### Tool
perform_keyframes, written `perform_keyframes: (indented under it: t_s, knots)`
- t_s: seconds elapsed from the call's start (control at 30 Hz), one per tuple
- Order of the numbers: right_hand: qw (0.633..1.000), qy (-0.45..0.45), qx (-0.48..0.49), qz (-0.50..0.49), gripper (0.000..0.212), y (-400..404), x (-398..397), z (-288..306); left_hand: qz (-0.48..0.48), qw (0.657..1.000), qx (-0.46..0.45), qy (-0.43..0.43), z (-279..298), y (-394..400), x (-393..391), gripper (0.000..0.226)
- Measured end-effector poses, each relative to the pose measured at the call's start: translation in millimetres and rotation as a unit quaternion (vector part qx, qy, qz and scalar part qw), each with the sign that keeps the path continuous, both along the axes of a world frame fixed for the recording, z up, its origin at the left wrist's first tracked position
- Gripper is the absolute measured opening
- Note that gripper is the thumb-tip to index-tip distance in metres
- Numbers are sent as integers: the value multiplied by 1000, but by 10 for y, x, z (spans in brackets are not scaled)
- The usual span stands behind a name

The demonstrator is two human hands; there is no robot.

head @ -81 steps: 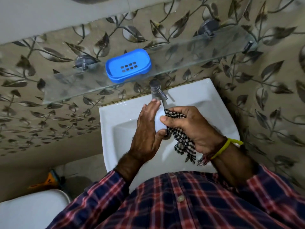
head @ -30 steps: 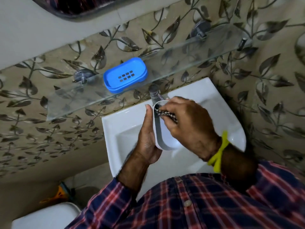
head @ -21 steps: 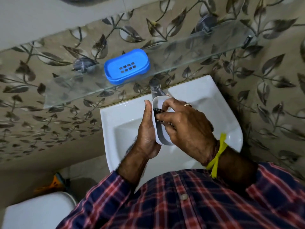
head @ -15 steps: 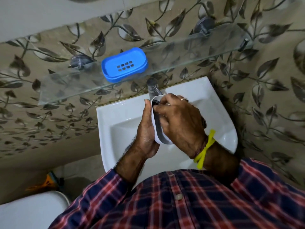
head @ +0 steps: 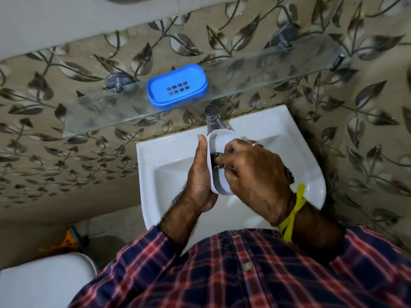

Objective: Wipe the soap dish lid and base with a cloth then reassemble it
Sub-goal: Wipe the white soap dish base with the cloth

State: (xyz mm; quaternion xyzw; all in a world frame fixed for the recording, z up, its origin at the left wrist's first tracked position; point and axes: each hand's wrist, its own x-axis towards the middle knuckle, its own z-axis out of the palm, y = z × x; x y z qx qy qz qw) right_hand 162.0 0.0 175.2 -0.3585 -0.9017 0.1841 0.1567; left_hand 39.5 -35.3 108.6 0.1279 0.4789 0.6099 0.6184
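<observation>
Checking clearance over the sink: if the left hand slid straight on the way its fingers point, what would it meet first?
Probably the tap: the left hand points at it, though depth is unclear.

Head camera looks steeply down, close over the sink.
</observation>
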Motion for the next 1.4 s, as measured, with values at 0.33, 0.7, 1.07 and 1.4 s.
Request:
perform_keyframes:
  t_s: [0.33, 0.7, 1.07, 1.4]
  knots:
    - [996, -37, 11, 81, 28, 14, -3, 80, 26, 998, -37, 43, 88, -13, -67, 73]
    - [990, -82, 41, 112, 33, -96, -3, -10, 58, 998, -11, 16, 65, 8, -147, 62]
    - [995, -100, 4, 22, 29, -66, -51, 114, 62, 998, -6, 22, 122, 50, -97, 67]
    - [996, -57, 20, -61, 27, -18, -161, 164, 57, 998, 13, 16, 136, 57, -58, 73]
